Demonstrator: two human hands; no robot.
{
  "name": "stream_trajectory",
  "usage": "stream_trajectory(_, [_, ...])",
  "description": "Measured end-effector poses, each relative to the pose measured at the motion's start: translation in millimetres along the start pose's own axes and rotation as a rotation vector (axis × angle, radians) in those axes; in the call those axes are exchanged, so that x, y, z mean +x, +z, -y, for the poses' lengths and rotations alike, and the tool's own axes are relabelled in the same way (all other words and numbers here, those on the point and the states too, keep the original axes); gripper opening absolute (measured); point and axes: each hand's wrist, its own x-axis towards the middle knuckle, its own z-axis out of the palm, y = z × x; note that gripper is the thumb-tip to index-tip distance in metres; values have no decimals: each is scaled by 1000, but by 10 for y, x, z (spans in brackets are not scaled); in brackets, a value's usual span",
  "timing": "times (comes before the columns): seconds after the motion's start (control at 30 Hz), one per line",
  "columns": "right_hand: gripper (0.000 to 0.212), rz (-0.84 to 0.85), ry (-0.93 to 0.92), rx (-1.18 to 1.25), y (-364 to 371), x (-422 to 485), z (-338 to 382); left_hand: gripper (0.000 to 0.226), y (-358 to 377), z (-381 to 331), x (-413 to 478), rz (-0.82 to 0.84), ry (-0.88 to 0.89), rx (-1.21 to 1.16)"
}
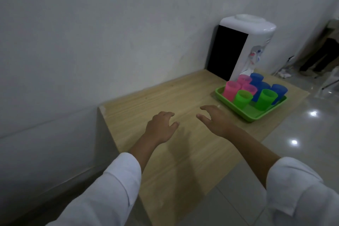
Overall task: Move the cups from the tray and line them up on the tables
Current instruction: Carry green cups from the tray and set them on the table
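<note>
A green tray [246, 114] rests on the wooden table [165, 101] at its far right end. Several plastic cups stand upright in it: pink cups [231, 91] at the left, blue cups [278, 91] at the back right, and two green cups [242, 99] at the front. My left hand [161, 126] hovers over the middle of the table, fingers curled and apart, holding nothing. My right hand [216, 121] is spread open just left of the tray's near corner, also holding nothing. Neither hand touches a cup.
A white water dispenser [244, 47] with a black side panel stands on the table behind the tray, against the grey wall. Shiny tiled floor [302, 134] lies to the right of the table's edge. A person's legs [322, 55] show at the far right.
</note>
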Motion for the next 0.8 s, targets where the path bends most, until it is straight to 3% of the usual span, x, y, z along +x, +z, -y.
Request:
stream_trajectory(0.3, [43,67,-25,47,-516,497,-1535,52,921,-1155,910,39,-102,-68])
stream_trajectory(0.47, [34,56,49,73,-654,721,-2337,50,1335,-1689,1426,52,-111,-119])
stream_trajectory(0.8, [39,27,207,154,-545,1195,-3266,54,1904,-2121,2258,20,-87,-216])
